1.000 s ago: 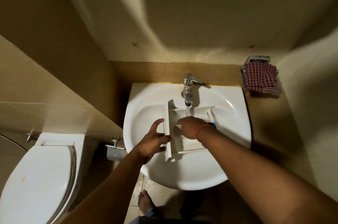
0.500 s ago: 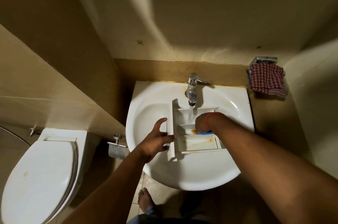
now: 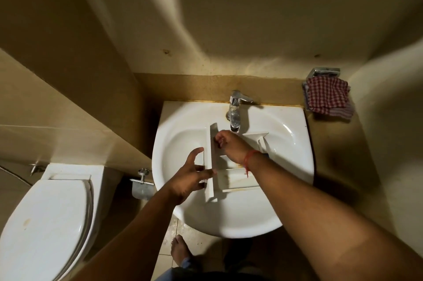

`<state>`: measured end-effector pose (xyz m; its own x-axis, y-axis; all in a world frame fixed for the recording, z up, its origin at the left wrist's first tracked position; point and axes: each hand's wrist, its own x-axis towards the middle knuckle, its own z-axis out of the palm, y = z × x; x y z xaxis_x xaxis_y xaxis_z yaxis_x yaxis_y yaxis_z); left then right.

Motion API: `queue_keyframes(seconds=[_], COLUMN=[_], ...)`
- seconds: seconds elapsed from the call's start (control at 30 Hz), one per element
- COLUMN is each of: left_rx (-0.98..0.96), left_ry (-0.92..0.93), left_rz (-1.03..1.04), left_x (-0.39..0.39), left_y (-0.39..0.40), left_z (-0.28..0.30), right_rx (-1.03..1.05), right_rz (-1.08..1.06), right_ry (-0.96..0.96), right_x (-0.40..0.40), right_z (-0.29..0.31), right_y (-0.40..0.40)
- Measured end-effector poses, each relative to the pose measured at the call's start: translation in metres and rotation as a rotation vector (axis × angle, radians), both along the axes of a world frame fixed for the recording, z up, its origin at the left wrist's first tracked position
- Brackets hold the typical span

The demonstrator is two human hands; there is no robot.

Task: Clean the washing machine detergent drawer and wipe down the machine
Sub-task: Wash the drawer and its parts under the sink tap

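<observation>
A white detergent drawer (image 3: pixel 238 180) lies in the white sink (image 3: pixel 178 143), its front panel to the left and its compartments stained orange-brown. My left hand (image 3: pixel 190 177) grips the front panel, thumb raised and fingers across the panel's face. My right hand (image 3: pixel 230 145) reaches into the far left compartment just below the tap spout (image 3: pixel 234 120), fingers curled against the inside of the panel. Whether it holds anything is hidden. A small blue piece (image 3: pixel 266 154) shows beside my right wrist.
A red checked cloth (image 3: pixel 328 98) hangs on a metal holder on the wall at the right. A toilet (image 3: pixel 43 218) with its lid down stands at the lower left, with a metal wall fitting (image 3: pixel 142 183) between it and the sink. My bare foot (image 3: pixel 179 249) is on the tiled floor.
My right hand has moved from the drawer's right middle compartment to the far left corner by the front panel. My left hand keeps its hold on the panel.
</observation>
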<state>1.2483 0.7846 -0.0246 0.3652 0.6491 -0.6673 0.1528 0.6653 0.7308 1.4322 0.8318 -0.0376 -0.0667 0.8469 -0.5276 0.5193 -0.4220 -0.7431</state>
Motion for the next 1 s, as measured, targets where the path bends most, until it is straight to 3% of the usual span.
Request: queue_keyframes(seconds=[0.1,0.13,0.2,0.33,0.4,0.5,0.57,0.6,0.67,0.77,0.9,0.97,1.0], left_rx=[-0.006,-0.005,0.001,0.007,0.005,0.000,-0.001,0.000,0.001,0.001,-0.006,-0.009,-0.014], left_ry=[-0.007,-0.008,-0.004,0.016,0.014,0.012,0.009,0.008,0.005,-0.010,-0.009,-0.008,-0.009], left_rz=[0.007,0.006,-0.002,-0.009,-0.007,0.003,0.000,-0.001,0.007,0.039,0.052,0.059,0.065], left_x=[-0.001,0.000,0.002,0.004,0.004,0.004,0.003,0.003,0.002,0.000,-0.001,-0.001,-0.001], left_y=[0.000,0.000,-0.001,-0.002,-0.002,-0.002,-0.002,-0.002,-0.002,-0.002,-0.002,-0.003,-0.003], left_z=[-0.002,-0.001,0.000,0.003,0.003,0.000,-0.001,-0.001,-0.001,0.001,0.001,0.001,0.000], right_rx=[-0.106,-0.156,-0.179,-0.160,-0.218,-0.217,-0.173,-0.161,-0.102,0.174,0.420,0.536,0.520], right_rz=[0.335,0.341,0.337,0.209,-0.157,-0.802,-0.920,-0.885,-0.684,-0.238,0.242,0.522,0.555], right_ry=[-0.624,-0.720,-0.733,-0.355,-0.096,0.519,0.849,0.917,0.786,0.253,-0.105,-0.395,-0.508], right_x=[0.040,0.048,0.041,0.009,0.015,0.028,0.017,0.004,-0.023,-0.044,-0.023,-0.003,0.006], right_z=[0.000,0.003,0.009,-0.004,-0.005,-0.002,0.007,0.010,0.016,0.005,-0.023,-0.025,-0.023], right_y=[-0.006,-0.008,-0.007,0.002,0.010,0.009,0.006,0.004,-0.003,-0.021,-0.051,-0.056,-0.054])
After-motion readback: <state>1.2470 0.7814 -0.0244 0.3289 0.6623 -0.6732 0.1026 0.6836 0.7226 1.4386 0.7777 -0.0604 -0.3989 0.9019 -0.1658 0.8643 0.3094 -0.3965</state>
